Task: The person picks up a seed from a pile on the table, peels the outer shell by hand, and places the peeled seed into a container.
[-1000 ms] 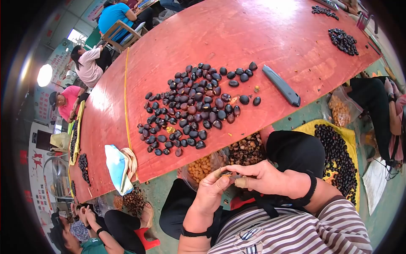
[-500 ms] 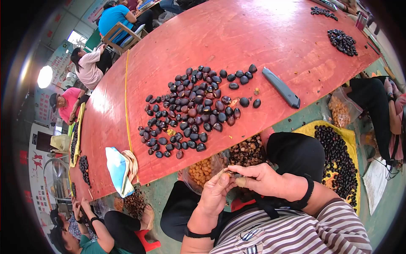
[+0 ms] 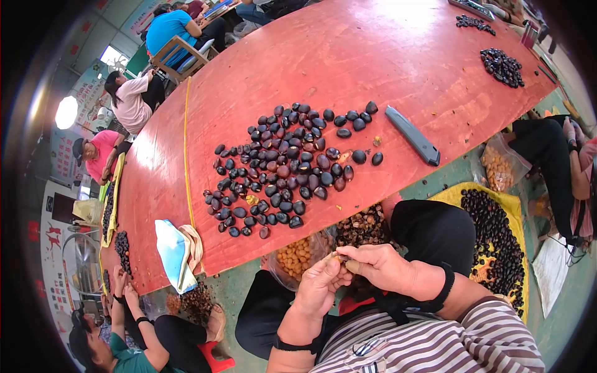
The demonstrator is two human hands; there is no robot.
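Note:
My left hand (image 3: 318, 285) and my right hand (image 3: 380, 268) meet over my lap, just off the table's near edge. Between their pinched fingertips is a small brownish nut (image 3: 341, 256), mostly hidden by the fingers. A beige cover (image 3: 352, 267) wraps a fingertip of my right hand. Beyond the hands, a spread of glossy dark nuts (image 3: 283, 166) lies on the red table (image 3: 373, 68). Below the table edge are a clear bag of yellow-orange kernels (image 3: 293, 256) and a heap of broken brown shells (image 3: 362, 227).
A dark grey rectangular bar (image 3: 413, 135) lies right of the nuts. A blue and beige cloth (image 3: 177, 253) hangs at the near edge. On the right, a yellow sack (image 3: 449, 196) holds more dark nuts. Other people sit around, one at lower left (image 3: 143, 345).
My hands stay together, with slight shifts of the fingers; the brownish nut shows less. The person at lower left has raised their hands a little.

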